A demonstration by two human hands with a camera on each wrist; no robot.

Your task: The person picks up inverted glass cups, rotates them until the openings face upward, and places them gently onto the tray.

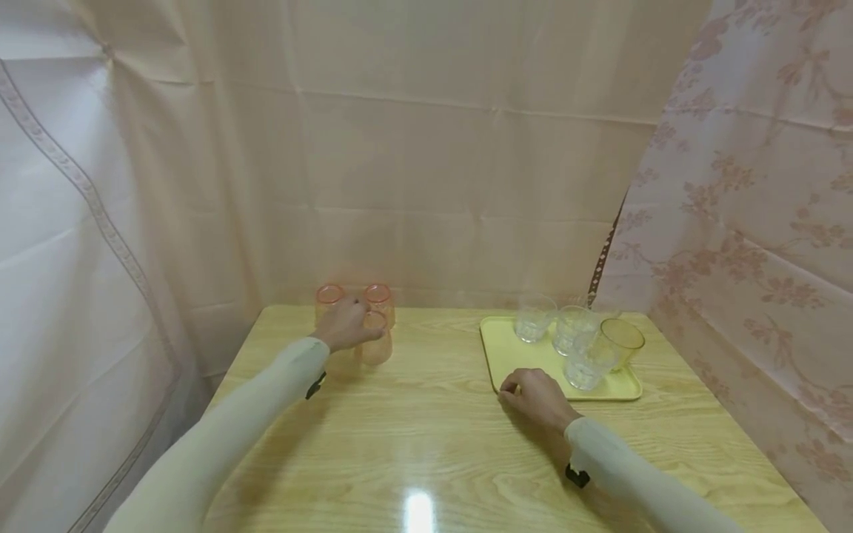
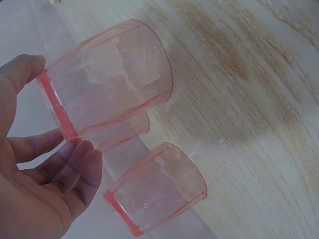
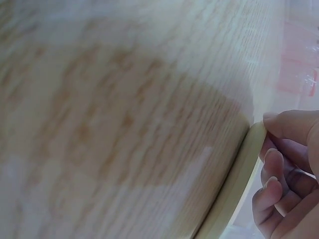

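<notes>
In the left wrist view, my left hand [image 2: 45, 169] pinches the base of an upside-down pink transparent cup [image 2: 112, 74] between thumb and fingers. Whether its rim touches the table I cannot tell. Two more pink cups stand upside down just behind it: one pink cup [image 1: 380, 300] at the right, another pink cup [image 1: 329, 295] at the left, partly hidden by the hand. Over on the right, my right hand [image 1: 538, 396] holds the front left corner of a yellow tray [image 1: 520, 357], thumb on its rim and fingers curled beside it.
On the tray stand three clear glasses [image 1: 531, 326] and a yellow glass [image 1: 623, 342], grouped toward its right side. The wooden table [image 1: 413, 414] meets a hanging beige cloth [image 1: 426, 185] at the back. A flower-patterned curtain [image 1: 753, 244] hangs on the right.
</notes>
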